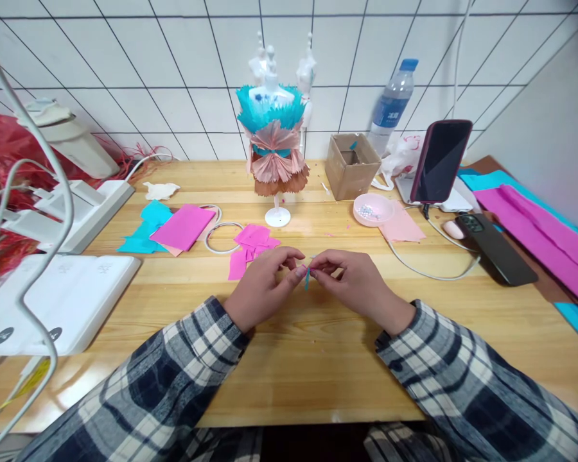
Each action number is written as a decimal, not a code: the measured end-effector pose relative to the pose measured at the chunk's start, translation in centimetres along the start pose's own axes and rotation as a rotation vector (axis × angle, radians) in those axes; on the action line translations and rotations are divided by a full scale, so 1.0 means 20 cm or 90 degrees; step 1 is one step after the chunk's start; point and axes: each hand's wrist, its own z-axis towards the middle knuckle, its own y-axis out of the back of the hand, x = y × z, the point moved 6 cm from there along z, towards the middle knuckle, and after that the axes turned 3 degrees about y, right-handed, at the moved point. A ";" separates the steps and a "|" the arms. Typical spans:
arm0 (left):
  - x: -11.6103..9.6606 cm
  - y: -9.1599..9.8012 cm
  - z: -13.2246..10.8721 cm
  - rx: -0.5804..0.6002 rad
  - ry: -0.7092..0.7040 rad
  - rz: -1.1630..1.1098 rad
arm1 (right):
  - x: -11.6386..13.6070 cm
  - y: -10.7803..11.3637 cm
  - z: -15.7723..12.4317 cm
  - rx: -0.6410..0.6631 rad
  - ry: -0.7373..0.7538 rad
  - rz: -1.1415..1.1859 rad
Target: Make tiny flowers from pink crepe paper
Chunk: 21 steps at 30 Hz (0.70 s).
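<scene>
Over the middle of the table, my left hand (270, 285) and my right hand (354, 282) meet fingertip to fingertip. Both are closed in a pinch on a small teal paper strip (307, 281), whose end hangs down between them. A bit of pink shows at the left fingertips, too small to make out. Just left of my left hand lie cut pink paper pieces (255, 242). Behind the hands stands a small white dress-form figure (271, 96), dressed in a teal ruffled top, a pale pink bow and a brown paper skirt (282, 183).
Left are folded magenta paper (183, 227), teal paper (149, 224), a power strip (101, 205) and a white box-like device (101, 295). Right are a cardboard box (351, 170), a pink dish of beads (385, 210), a propped phone (440, 163), a dark phone (498, 250) and a bottle (392, 106).
</scene>
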 end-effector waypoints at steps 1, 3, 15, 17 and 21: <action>-0.01 0.01 0.00 -0.010 -0.028 0.027 | 0.00 0.00 0.00 -0.004 0.000 -0.001; -0.03 0.03 0.00 -0.016 -0.078 0.089 | 0.00 0.00 0.00 -0.007 0.004 -0.008; -0.11 0.06 -0.01 -0.051 -0.193 0.279 | 0.00 0.00 0.00 0.009 0.017 -0.059; -0.11 0.06 -0.01 -0.051 -0.196 0.278 | 0.00 0.00 0.00 0.012 0.018 -0.070; -0.12 0.06 -0.02 -0.051 -0.202 0.267 | -0.01 0.00 0.01 -0.013 -0.024 -0.025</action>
